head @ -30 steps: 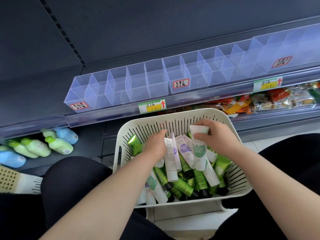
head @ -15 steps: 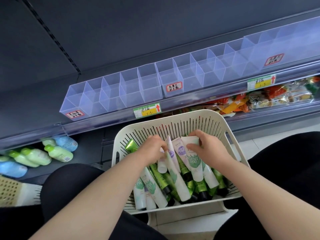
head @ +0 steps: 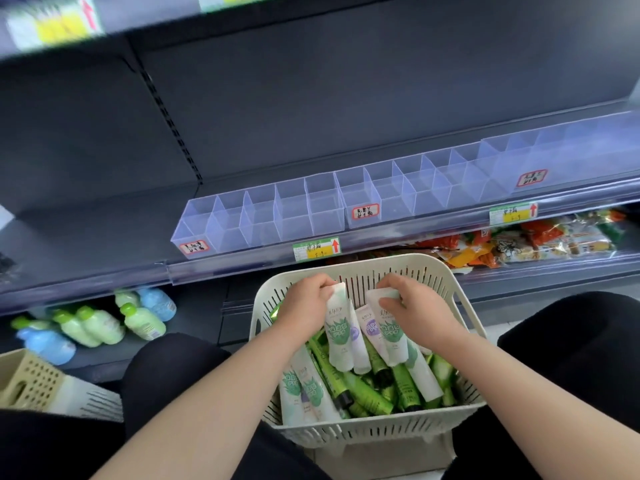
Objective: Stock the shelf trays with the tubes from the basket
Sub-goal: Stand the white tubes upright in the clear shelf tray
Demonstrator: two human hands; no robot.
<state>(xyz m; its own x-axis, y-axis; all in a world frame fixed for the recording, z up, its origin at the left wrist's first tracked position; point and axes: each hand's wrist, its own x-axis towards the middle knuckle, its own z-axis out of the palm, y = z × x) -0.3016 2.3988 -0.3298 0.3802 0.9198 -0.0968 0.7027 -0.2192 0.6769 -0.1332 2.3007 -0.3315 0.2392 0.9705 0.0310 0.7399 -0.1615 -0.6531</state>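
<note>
Left hand (head: 306, 301) grips white tube (head: 337, 341); right hand (head: 414, 308) pinches second white tube (head: 391, 337), both at basket (head: 346, 436) far rim. Green tubes (head: 363, 389) heaped below. Clear shelf trays (head: 263, 218) open-topped just beyond.

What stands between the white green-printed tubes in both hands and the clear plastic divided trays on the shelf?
Nothing visible. The left hand grips a white green-printed tube, the right hand a matching tube, above the cream slotted basket. Beyond its far rim, the clear divided trays stand open-topped, no stock visible inside.
</note>
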